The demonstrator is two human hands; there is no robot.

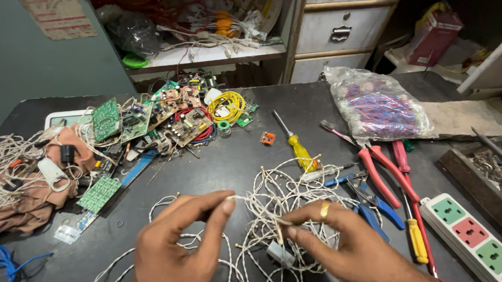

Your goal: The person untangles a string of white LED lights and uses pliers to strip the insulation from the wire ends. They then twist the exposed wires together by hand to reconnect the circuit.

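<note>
Gently now: your left hand (179,246) and right hand (343,240) each keep a pinching grip on the white twisted wire (253,205), low centre of frame; tease one strand free without yanking the tangle.

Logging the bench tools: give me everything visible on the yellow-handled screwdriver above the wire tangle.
The yellow-handled screwdriver lies flat on the dark table, on a diagonal: bare metal shaft toward the upper left, translucent yellow plastic-looking handle toward the lower right. The tip type is too small to tell. The handle's end meets the edge of the white twisted wire tangle. A small orange part sits apart to its left. Neither hand touches it.
</note>
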